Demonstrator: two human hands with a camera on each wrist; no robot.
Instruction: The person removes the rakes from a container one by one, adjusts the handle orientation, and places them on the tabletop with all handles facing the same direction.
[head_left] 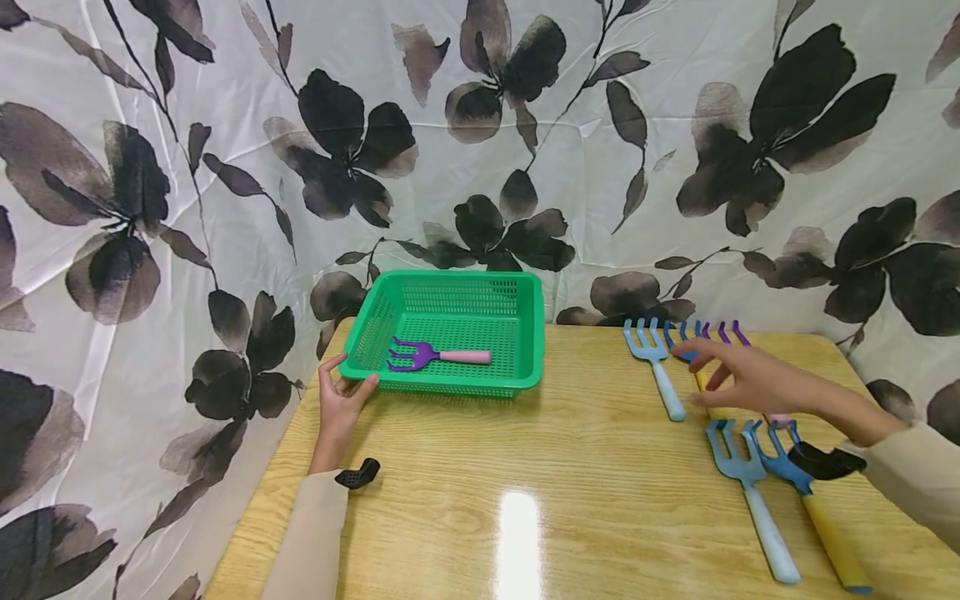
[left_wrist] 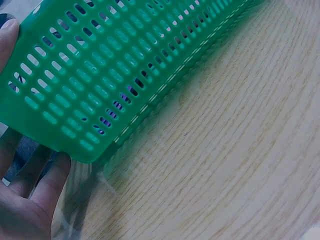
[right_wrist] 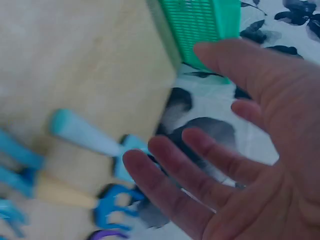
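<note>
My left hand [head_left: 343, 412] grips the near left corner of a green plastic basket [head_left: 535, 333], thumb and fingers spread at its rim. Inside the basket lies a purple hand rake [head_left: 463, 357] with a pink handle. Over at the right, my right hand [head_left: 776, 382] hovers above several more hand rakes, its fingers spread and holding nothing. Closest to its fingertips are a light blue rake [head_left: 663, 382] and a blue rake [head_left: 702, 378] with a yellow handle. Another purple rake [head_left: 738, 333] is partly hidden behind the hand.
Nearer the front right lie a light blue rake [head_left: 763, 521] and a blue rake with a yellow handle [head_left: 831, 533]. All of this is on a wooden table [head_left: 450, 483]. A floral cloth [head_left: 585, 167] hangs behind the table and along its left side.
</note>
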